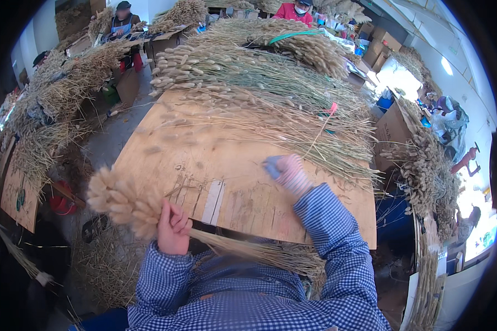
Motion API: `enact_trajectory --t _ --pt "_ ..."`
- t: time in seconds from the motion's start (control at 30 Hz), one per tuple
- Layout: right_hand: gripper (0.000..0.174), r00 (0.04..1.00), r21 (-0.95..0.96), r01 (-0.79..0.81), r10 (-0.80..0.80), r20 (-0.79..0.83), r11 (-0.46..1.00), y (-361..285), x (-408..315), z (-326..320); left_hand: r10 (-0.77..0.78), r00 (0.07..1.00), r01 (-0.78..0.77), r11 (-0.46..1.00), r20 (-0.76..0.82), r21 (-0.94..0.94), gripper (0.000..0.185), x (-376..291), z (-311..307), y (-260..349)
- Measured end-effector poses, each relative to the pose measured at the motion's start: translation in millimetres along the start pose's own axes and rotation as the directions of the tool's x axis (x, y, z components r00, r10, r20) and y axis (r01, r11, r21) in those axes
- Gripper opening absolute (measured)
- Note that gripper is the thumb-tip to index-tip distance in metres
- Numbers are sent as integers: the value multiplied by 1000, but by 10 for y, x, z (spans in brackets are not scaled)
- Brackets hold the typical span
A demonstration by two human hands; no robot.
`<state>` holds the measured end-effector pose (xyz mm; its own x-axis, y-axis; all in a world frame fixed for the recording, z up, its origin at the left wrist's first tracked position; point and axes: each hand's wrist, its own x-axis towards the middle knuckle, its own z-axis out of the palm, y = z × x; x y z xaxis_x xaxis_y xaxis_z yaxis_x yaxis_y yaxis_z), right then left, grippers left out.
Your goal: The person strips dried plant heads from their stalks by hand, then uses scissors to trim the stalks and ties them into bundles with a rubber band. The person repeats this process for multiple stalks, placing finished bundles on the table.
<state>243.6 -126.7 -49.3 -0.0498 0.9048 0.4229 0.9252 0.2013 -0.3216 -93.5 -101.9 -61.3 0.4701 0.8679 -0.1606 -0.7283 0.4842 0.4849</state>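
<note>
My left hand (174, 227) grips a bundle of dried bunny-tail grass just below its fluffy heads (124, 202). The heads point left, and the bundled stems (265, 252) run right across my lap, below the table's near edge. Over the wooden board (240, 157), my right hand (288, 171) is curled, in a striped covering with grey-blue at the fingers. Motion blurs it, so whether it holds anything is unclear. One thin stem slants up and right from beside it. Loose bunny-tail stalks (248, 120) lie spread on the board just beyond that hand.
Piled grass bundles (248, 70) cover the far part of the table, some tied with green (294, 36) or pink (331, 109) ties. A white strip (213, 202) and dark marked lines lie near the front edge. A cardboard box (393, 128) stands right. Other people work at the back.
</note>
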Motion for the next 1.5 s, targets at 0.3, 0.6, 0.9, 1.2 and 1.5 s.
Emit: enact_trajectory --t 0.3,0.6,0.9,1.2,1.5 --pt "37 878 -535 -457 458 -141 710 1391 -408 -809 292 930 -275 956 -223 106 39 -282 -432 371" --pt "29 909 -330 -382 286 -304 863 1015 1033 -678 132 972 -170 966 -195 -194 45 -61 -518 472" --pt "28 966 -401 -245 258 -21 883 695 2746 429 30 991 -34 999 -127 -26 48 150 -217 300" --pt "16 986 -79 43 -56 -158 996 -1 2001 364 32 983 -33 999 -178 -4 35 157 -165 271" --pt "13 949 303 200 -262 177 932 -1295 242 181 149 989 -149 988 3 -32 23 -117 -157 383"
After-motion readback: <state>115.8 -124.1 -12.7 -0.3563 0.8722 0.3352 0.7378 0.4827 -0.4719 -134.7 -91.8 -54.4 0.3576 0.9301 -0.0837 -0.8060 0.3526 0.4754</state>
